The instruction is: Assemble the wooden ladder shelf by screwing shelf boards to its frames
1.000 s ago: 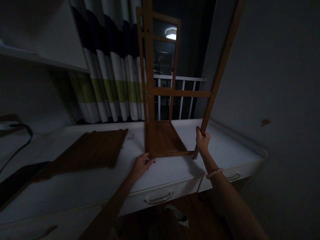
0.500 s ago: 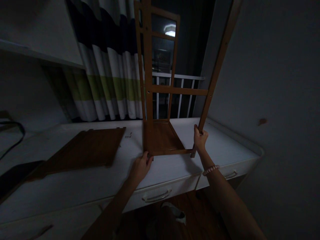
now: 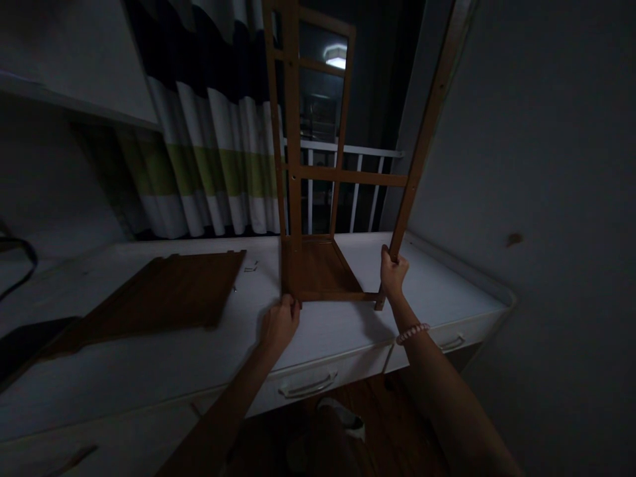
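A tall brown wooden shelf frame (image 3: 295, 132) stands upright, with a bottom shelf board (image 3: 325, 265) set between its posts. My right hand (image 3: 394, 273), a beaded bracelet at its wrist, is wrapped round the lower part of the right front post. At the foot of the left front post is my left hand (image 3: 279, 323), its fingers curled against the corner; whether a small part sits in them is hidden. To the left, a loose brown wooden panel (image 3: 173, 291) lies flat. Several small screws (image 3: 251, 267) lie between panel and frame.
The frame stands on a white desktop (image 3: 322, 331) with drawers and handles (image 3: 308, 386) below its front edge. Behind are a striped curtain (image 3: 218, 159), a white railing (image 3: 358, 151) and a dark window. A wall (image 3: 536, 165) rises at the right. A dark flat object (image 3: 30, 341) lies far left.
My left hand's fingers have curled in more tightly at the post's foot. My right hand keeps its hold. The whole view has shifted slightly; the frame stays in place.
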